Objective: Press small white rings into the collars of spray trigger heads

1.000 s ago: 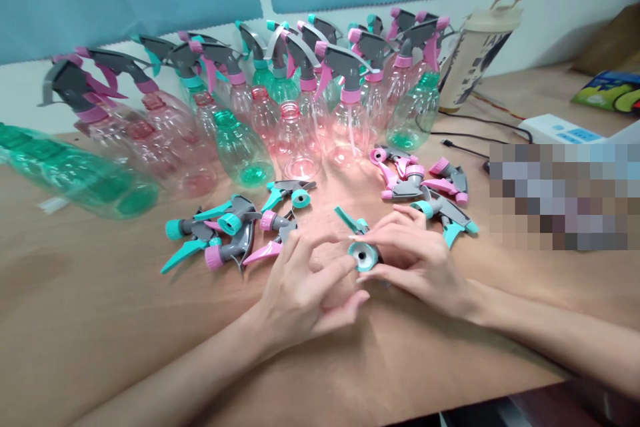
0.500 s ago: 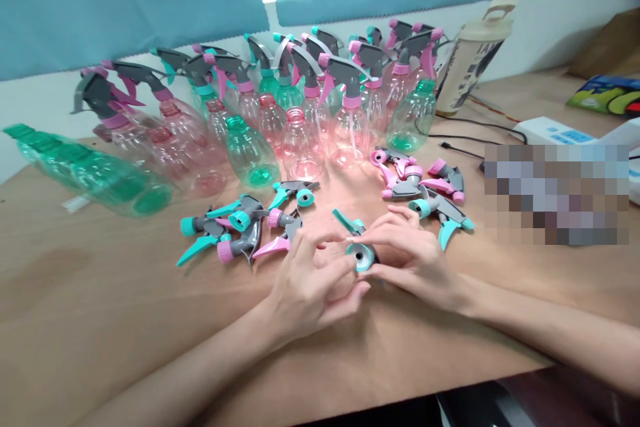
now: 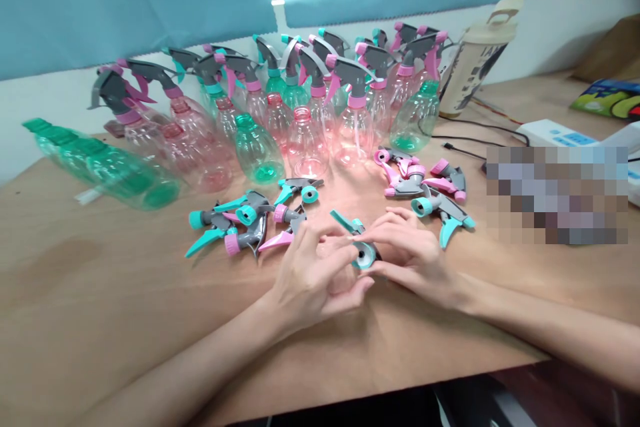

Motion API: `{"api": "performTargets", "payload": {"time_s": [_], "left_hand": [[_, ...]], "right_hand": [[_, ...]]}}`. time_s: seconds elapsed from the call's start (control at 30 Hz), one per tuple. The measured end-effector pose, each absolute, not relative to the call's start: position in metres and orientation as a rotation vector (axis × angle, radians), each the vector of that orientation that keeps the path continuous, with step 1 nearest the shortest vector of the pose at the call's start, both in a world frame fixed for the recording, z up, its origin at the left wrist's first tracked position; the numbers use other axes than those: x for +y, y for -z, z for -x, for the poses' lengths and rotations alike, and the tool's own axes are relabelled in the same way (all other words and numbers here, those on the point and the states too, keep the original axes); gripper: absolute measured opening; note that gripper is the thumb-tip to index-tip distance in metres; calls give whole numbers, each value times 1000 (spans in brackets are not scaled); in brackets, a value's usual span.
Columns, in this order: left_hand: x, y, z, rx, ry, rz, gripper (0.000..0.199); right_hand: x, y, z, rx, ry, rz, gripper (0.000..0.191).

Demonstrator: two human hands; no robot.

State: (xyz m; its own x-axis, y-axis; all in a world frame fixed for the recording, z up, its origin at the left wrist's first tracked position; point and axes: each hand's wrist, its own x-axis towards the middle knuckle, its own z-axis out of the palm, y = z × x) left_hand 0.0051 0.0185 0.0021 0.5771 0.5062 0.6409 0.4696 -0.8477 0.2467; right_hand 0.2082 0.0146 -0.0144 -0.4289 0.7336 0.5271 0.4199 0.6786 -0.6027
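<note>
Hands: While the right hand (image 3: 425, 260) pinches a turquoise-and-grey spray top (image 3: 367, 259) between thumb and fingers, the left hand (image 3: 310, 273) is half curled, its thumb apart from its fingers and one fingertip at the cap's rim; whether that finger presses or only touches, I cannot tell.
Spray top: near the front of the desk (image 3: 75, 320), with its cap mouth facing the camera, white inside with a dark hole; it is on no bottle.
Left pile (image 3: 250, 240): loose turquoise and pink tops lying beyond the left hand.
Right pile (image 3: 413, 187): more loose tops, mostly pink, lying beyond the right hand.
Bare bottles (image 3: 305, 157): several pink and green ones with open necks, mostly along the front of the group, plus a green row (image 3: 125, 173) at far left; with the loose tops, these look like the part left undone.
Topped bottles (image 3: 355, 127): a good many, mainly farther back, already wear their tops; the work seems partly done.
Change: compared with half a second ago, the left fingertip reaches slightly farther over the rim; the bottles sit farther right in view, probably from a head turn, and none has visibly gained a top.
</note>
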Motion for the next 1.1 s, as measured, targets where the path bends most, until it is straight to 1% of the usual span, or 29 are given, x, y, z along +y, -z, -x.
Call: {"api": "performTargets", "payload": {"time_s": [0.1, 0.23, 0.33, 0.43, 0.57, 0.67, 0.8, 0.87, 0.97, 1.03, 1.1], "left_hand": [[13, 2, -6, 805, -1115, -2631, 24], [13, 2, -6, 897, -1046, -2615, 23], [15, 1, -7, 954, -974, -2598, 30], [15, 1, -6, 955, -1026, -2556, 33], [11, -5, -1, 857, -1181, -2611, 21], [5, -13, 11, 743, -1230, -2634, 17], [-9, -19, 34, 717, -1116, -2690, 7], [-16, -20, 43, 770, -1013, -2741, 13], [-27, -21, 52, 846, -951, -2787, 27], [-32, -20, 55, 875, -967, -2780, 32], [-34, -17, 57, 932, -989, -2751, 33]], "right_hand": [[15, 15, -209, -2104, -488, 895, 23], [19, 18, -212, -2089, -488, 940, 28], [21, 17, -213, -2078, -491, 972, 29], [22, 16, -212, -2056, -467, 983, 27], [23, 14, -209, -2103, -401, 977, 25], [27, 4, -203, -2144, -326, 991, 25], [38, -21, -181, -2191, -202, 923, 25], [49, -32, -161, -2206, -148, 878, 25], [64, -37, -125, -2230, -121, 902, 31], [68, -33, -102, -2293, -136, 906, 36], [66, -28, -88, -2380, -170, 901, 60]]}}
